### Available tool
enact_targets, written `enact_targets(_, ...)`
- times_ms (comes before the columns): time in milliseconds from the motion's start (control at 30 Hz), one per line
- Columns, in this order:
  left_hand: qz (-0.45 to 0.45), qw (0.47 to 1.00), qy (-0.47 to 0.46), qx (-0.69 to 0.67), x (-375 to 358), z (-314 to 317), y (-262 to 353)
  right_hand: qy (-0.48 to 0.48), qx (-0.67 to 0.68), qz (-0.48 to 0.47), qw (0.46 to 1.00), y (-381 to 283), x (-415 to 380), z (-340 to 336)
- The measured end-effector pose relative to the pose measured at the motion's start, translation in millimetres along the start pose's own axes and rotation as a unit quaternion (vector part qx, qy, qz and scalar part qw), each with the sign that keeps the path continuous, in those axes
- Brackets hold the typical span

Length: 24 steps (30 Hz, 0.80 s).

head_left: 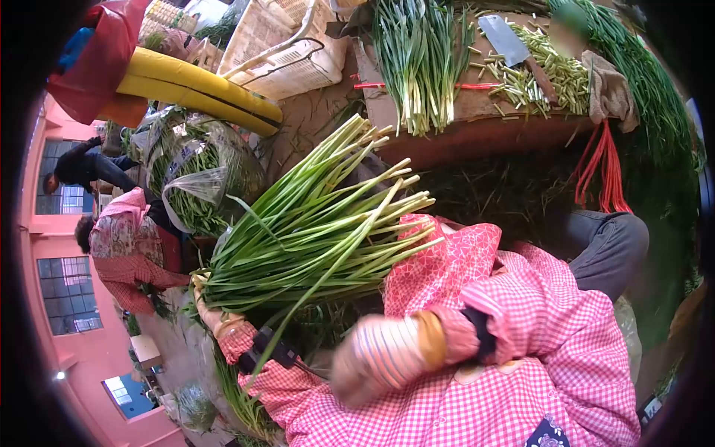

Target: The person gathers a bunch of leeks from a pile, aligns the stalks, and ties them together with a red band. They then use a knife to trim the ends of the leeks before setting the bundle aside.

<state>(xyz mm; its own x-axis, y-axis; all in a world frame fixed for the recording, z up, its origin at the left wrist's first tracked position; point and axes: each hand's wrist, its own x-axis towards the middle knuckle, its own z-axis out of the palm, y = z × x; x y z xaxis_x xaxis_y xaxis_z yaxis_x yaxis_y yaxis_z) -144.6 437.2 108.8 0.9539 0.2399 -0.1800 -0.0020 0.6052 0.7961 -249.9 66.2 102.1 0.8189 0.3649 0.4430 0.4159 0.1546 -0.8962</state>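
Note:
A large bunch of long green stalks with pale cut ends fans out across the middle. My left hand is closed round its leafy end, at the lower left of the bunch. Below the bunch, in front of the pink checked clothing, is my right hand in a striped glove. Motion blur smears its fingers, and whether it holds anything is not visible. One long stalk hangs down across the left sleeve.
On the table are another bunch, a cleaver, chopped stalk pieces and a cloth. Red ties hang from its edge. A white crate and bagged greens stand farther left. A co-worker bends nearby.

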Motion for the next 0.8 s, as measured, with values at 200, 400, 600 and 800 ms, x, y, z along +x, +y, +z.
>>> enact_targets(200, -0.084, 0.973, -0.142, -0.164, 3, -17, 2, 0.103, -0.421, 0.079, 0.898, -9, 12, -79)
enact_targets(400, -0.091, 0.961, -0.216, -0.148, -3, -1, -3, -0.005, -0.386, 0.253, 0.887, -7, 14, -67)
enact_targets(600, -0.077, 0.97, -0.139, -0.182, 4, -11, 2, -0.085, -0.293, 0.023, 0.952, 2, 27, 0)
enact_targets(800, -0.046, 0.994, -0.042, -0.089, 13, -27, 3, -0.072, 0.174, -0.068, 0.98, 2, -19, -33)
